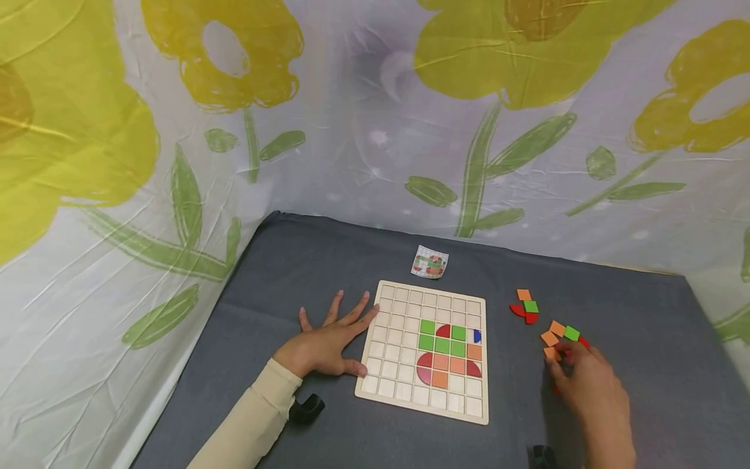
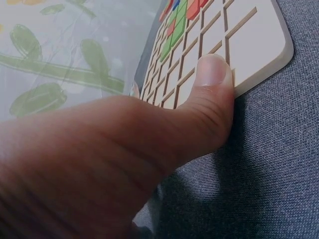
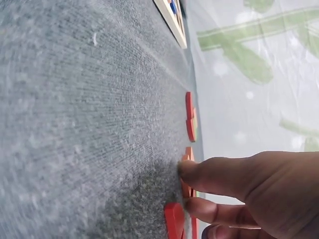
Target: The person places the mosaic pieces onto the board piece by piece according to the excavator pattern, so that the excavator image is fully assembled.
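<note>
A wooden grid board [image 1: 389, 355] lies on the dark cloth, with green and orange squares, red quarter-round pieces and a blue piece [image 1: 477, 336] in its cells. My left hand [image 1: 325, 345] rests at the board's left side, fingers spread. Its thumb [image 2: 212, 84] presses on the board's rim near the corner. On the right, my right hand [image 1: 594, 384] reaches down over a loose group of tiles. Thumb and forefinger pinch an orange square tile [image 1: 551, 354] at the group's near edge. A red piece [image 3: 174, 220] lies close by; the hand covers part of the group.
Beyond the board lies a small printed pattern card [image 1: 430, 262]. Another small cluster, with a green square [image 1: 530, 307], an orange square [image 1: 523, 294] and red pieces, sits between board and right-hand group. A flower-printed curtain [image 1: 363, 130] hangs behind the table.
</note>
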`<state>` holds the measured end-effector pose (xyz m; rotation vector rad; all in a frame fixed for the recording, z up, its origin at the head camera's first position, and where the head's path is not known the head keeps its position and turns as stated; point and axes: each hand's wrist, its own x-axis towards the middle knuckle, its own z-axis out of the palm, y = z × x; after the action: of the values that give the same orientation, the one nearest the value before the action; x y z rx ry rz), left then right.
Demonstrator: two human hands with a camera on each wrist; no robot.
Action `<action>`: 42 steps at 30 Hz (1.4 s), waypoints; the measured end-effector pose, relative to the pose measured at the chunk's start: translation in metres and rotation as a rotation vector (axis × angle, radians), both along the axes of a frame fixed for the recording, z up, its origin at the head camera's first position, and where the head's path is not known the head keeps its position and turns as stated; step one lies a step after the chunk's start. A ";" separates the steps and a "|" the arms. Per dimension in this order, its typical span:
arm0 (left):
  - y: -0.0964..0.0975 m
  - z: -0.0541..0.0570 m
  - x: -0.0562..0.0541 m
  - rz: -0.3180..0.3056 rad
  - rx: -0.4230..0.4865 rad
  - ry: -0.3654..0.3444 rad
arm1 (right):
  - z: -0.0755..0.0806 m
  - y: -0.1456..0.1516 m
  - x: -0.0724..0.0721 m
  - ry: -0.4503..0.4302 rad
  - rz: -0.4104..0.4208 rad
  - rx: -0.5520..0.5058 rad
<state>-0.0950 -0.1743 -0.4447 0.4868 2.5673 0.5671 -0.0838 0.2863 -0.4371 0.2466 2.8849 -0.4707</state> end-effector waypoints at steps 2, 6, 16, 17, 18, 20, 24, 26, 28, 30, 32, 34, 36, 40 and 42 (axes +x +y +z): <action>0.000 0.000 0.000 -0.002 -0.008 0.006 | 0.001 -0.001 -0.001 -0.007 0.002 -0.006; 0.001 0.000 -0.001 -0.006 -0.018 0.013 | 0.001 -0.002 -0.002 -0.038 -0.012 -0.016; 0.000 0.000 0.000 0.000 0.005 0.001 | 0.000 0.000 0.000 -0.052 -0.002 -0.053; 0.000 0.000 0.000 0.000 0.008 -0.002 | 0.000 0.000 0.000 -0.049 -0.003 -0.053; 0.000 0.000 0.000 0.001 0.010 -0.004 | -0.001 0.000 0.000 -0.044 -0.005 -0.052; 0.000 0.000 0.000 0.001 0.015 -0.008 | -0.002 -0.001 -0.001 -0.038 -0.009 -0.049; -0.001 0.000 0.000 0.000 0.015 -0.007 | -0.003 -0.002 -0.002 -0.022 -0.014 -0.039; -0.001 -0.001 0.000 -0.002 0.013 -0.003 | -0.004 -0.003 -0.003 -0.014 -0.017 -0.033; -0.001 -0.001 0.000 -0.003 0.011 -0.003 | -0.005 -0.004 -0.003 -0.008 -0.020 -0.030; -0.001 -0.001 0.000 -0.003 0.010 -0.004 | -0.005 -0.004 -0.003 -0.004 -0.023 -0.025; -0.001 -0.001 0.001 -0.001 0.010 -0.005 | -0.005 -0.006 -0.003 -0.001 -0.028 -0.019; 0.000 -0.001 0.001 0.001 0.012 -0.006 | -0.003 -0.008 -0.003 0.003 -0.032 -0.018; 0.000 0.000 0.001 0.002 0.013 -0.005 | -0.002 -0.011 -0.002 0.015 -0.026 -0.017; 0.000 0.000 0.000 0.002 0.014 -0.007 | 0.002 -0.022 0.004 0.060 0.016 -0.039; -0.001 0.000 0.000 -0.001 0.011 -0.007 | 0.003 -0.029 0.008 0.088 0.039 -0.050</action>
<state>-0.0950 -0.1749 -0.4448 0.4887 2.5589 0.5825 -0.0757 0.2571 -0.4343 0.1651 2.9522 -0.5598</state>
